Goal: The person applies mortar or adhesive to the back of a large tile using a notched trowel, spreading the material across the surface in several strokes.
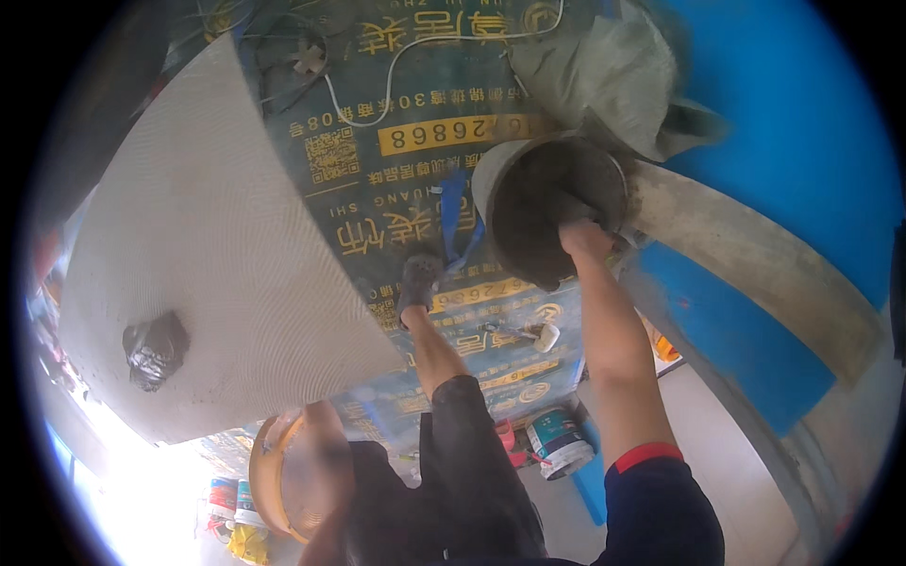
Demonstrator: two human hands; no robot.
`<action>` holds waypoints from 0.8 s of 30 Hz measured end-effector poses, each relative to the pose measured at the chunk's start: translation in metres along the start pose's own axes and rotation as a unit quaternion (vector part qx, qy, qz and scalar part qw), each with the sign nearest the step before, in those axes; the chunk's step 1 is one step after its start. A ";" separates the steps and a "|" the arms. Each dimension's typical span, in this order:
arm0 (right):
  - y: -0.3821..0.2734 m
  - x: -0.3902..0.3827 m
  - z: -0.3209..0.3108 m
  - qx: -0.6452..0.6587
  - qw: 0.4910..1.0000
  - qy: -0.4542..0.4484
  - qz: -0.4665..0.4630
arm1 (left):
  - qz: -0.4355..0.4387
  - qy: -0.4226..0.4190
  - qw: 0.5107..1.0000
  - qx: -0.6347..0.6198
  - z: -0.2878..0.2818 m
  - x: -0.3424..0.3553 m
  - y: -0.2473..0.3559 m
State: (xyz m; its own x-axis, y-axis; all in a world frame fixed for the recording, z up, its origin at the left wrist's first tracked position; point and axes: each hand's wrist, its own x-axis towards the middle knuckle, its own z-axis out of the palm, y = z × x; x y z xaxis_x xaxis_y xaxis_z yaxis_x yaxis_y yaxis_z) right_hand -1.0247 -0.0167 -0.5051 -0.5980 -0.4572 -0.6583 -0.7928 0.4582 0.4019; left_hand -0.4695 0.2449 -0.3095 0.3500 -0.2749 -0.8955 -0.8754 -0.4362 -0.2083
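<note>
My right hand [585, 236] reaches out to a grey bucket [552, 203] smeared inside with dark wet mortar. Its fingers are closed at the bucket's near rim, and I cannot make out whether they also hold a tool. A blurred skin-toned shape [321, 453] rises from the lower edge beside a yellow round rim [269, 472]. It may be my left hand, but its fingers are not readable. My leg, in black shorts, ends in a dark shoe [418, 283] on a dark printed floor sheet [415, 141].
A large white ribbed board [208, 236] fills the left, with a crumpled black bag [156, 349] on it. A mortar-smeared plank [755, 264] crosses a blue surface [802, 123] on the right. Also here: a grey sack [604, 75], a white cable [377, 118], a small mallet [538, 335] and a paint can [557, 443].
</note>
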 end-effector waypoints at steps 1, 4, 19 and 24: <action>-0.008 0.015 0.014 0.064 0.997 -0.019 0.027 | -0.012 -0.004 1.000 0.006 0.009 0.001 0.000; -0.012 0.044 0.062 0.274 0.953 -0.081 0.100 | -0.038 -0.020 0.999 0.021 0.030 0.002 -0.001; -0.045 0.027 0.061 0.643 0.748 -0.107 0.122 | -0.007 0.001 1.000 0.017 0.086 0.012 -0.109; -0.018 0.008 0.057 0.648 0.745 -0.109 0.113 | -0.095 -0.040 0.983 0.151 -0.017 -0.013 0.049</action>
State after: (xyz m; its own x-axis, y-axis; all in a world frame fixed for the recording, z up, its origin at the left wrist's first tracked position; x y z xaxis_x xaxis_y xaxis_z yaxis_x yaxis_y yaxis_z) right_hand -1.0085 0.0155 -0.5538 -0.5532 -0.1865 -0.8119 0.1902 0.9206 -0.3410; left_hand -0.5113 0.2129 -0.3015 0.5003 -0.1388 -0.8547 -0.8598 -0.1959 -0.4715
